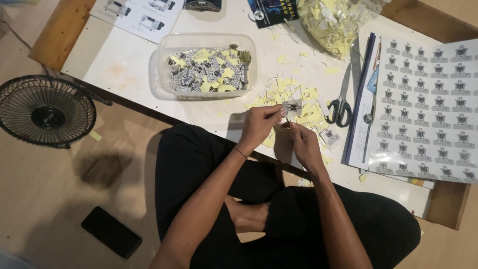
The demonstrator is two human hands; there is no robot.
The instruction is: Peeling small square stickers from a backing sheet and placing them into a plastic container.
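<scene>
My left hand (259, 127) pinches a small cut-out sticker (292, 106) with a dark printed figure, holding it up over the white board (124, 65). My right hand (303, 144) is just below it, fingertips meeting the sticker's lower edge near the left hand's thumb. Under both hands lies a scatter of pale yellow backing scraps (306, 99). Another loose sticker (330, 136) lies to the right of my right hand.
A clear plastic tub (206, 67) holds several stickers and yellow scraps. Scissors (341, 102) lie beside a printed sticker sheet (428, 109). A plastic bag of scraps (338, 20) sits at the back. On the floor are a small black fan (46, 110) and a dark phone (111, 231).
</scene>
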